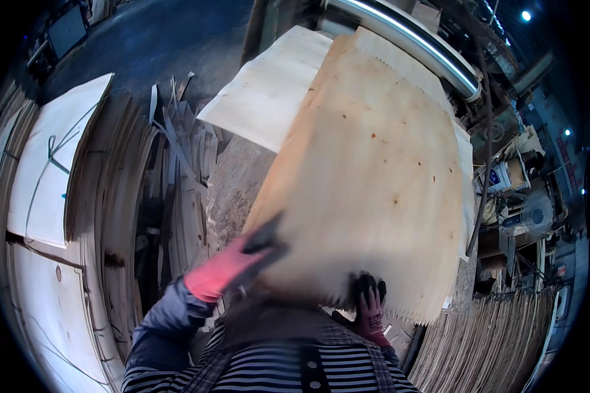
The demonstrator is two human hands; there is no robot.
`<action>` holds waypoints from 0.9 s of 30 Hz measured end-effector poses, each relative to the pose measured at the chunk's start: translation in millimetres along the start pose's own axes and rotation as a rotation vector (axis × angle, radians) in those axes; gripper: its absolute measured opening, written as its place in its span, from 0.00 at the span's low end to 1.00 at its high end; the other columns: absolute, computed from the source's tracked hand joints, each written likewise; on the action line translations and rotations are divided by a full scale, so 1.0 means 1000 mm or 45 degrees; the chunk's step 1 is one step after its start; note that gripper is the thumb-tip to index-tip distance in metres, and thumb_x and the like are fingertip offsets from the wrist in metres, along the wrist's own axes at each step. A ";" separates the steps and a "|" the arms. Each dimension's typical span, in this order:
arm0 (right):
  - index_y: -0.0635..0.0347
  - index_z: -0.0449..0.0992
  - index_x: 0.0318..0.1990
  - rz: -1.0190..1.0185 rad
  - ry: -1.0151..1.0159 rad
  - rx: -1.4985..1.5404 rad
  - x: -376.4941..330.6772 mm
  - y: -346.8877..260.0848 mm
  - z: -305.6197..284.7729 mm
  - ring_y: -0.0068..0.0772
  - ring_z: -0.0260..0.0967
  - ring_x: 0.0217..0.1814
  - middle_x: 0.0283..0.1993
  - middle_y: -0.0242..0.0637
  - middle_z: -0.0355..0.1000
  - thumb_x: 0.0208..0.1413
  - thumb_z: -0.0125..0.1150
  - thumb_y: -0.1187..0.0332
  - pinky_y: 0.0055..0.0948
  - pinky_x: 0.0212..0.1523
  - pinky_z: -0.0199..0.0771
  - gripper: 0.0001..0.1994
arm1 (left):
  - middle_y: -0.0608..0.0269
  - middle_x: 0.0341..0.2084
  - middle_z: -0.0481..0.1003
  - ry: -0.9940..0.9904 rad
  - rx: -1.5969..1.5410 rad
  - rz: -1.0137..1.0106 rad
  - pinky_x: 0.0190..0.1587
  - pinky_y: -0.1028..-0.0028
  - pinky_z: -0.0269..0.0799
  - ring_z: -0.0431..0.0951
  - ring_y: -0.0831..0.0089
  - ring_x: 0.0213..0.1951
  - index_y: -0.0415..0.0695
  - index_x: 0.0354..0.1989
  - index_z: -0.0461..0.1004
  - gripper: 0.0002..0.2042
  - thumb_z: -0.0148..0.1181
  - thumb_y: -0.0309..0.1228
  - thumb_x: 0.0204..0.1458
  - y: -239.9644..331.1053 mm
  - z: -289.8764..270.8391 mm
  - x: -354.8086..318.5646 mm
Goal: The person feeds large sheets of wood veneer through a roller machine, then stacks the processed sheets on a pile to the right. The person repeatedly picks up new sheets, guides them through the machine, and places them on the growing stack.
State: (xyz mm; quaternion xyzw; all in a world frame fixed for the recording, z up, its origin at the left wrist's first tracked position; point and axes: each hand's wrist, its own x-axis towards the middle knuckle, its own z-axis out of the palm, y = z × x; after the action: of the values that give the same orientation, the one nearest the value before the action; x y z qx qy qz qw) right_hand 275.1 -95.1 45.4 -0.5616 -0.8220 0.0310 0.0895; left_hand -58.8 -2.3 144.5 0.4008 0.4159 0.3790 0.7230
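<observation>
While your gloved right hand (368,304) rests at the near edge of the pale wooden sheet (387,164), its dark fingertips lie spread on the top face; whether that grip pinches the edge can't be made out. Your left hand (250,254), in a red glove with dark fingers, is at the sheet's left edge, but it is blurred, so you can't tell whether its grip is clenched or released. The sheet lies right in front of you, uppermost above the tabletop (233,183), its jagged near edge toward you and small knots dotting its face. A whiter sheet (269,85) sticks out at its far left. Past the far end runs a shiny metal roller (413,42). Loose wood strips (177,150) and tied bundles (36,190) are to your left.
</observation>
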 end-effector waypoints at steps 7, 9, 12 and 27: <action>0.64 0.62 0.48 0.199 0.499 0.053 -0.026 0.007 -0.024 0.64 0.55 0.52 0.49 0.57 0.59 0.44 0.52 0.51 0.56 0.51 0.55 0.28 | 0.50 0.53 0.58 -0.052 0.077 0.544 0.56 0.69 0.52 0.59 0.63 0.54 0.38 0.57 0.51 0.28 0.53 0.31 0.48 0.005 0.049 -0.003; 0.66 0.65 0.45 0.232 0.713 0.056 -0.014 0.006 -0.043 0.61 0.59 0.50 0.48 0.54 0.62 0.48 0.47 0.51 0.54 0.51 0.57 0.25 | 0.47 0.53 0.57 -0.050 -0.247 0.387 0.56 0.67 0.52 0.59 0.58 0.54 0.37 0.56 0.52 0.27 0.52 0.31 0.48 -0.043 0.003 0.016; 0.63 0.68 0.42 0.120 0.541 -0.109 0.035 0.012 -0.070 0.56 0.62 0.47 0.45 0.51 0.65 0.39 0.55 0.56 0.50 0.49 0.59 0.24 | 0.42 0.53 0.57 0.603 1.281 0.479 0.56 0.65 0.53 0.57 0.51 0.54 0.36 0.55 0.54 0.27 0.52 0.31 0.46 -0.089 -0.027 0.032; 0.56 0.62 0.51 0.169 0.522 -0.101 0.300 0.166 -0.024 0.42 0.56 0.54 0.53 0.41 0.59 0.40 0.58 0.63 0.40 0.54 0.55 0.26 | 0.52 0.47 0.64 0.510 0.378 0.102 0.53 0.74 0.56 0.62 0.66 0.52 0.36 0.52 0.58 0.21 0.51 0.24 0.48 -0.090 -0.029 0.037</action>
State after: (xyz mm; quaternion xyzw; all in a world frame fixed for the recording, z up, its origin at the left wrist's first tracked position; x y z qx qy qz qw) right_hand 325.6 243.3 77.2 -0.6122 -0.7483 -0.1104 0.2305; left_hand -52.1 2.8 42.9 0.4356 0.5856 0.4141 0.5439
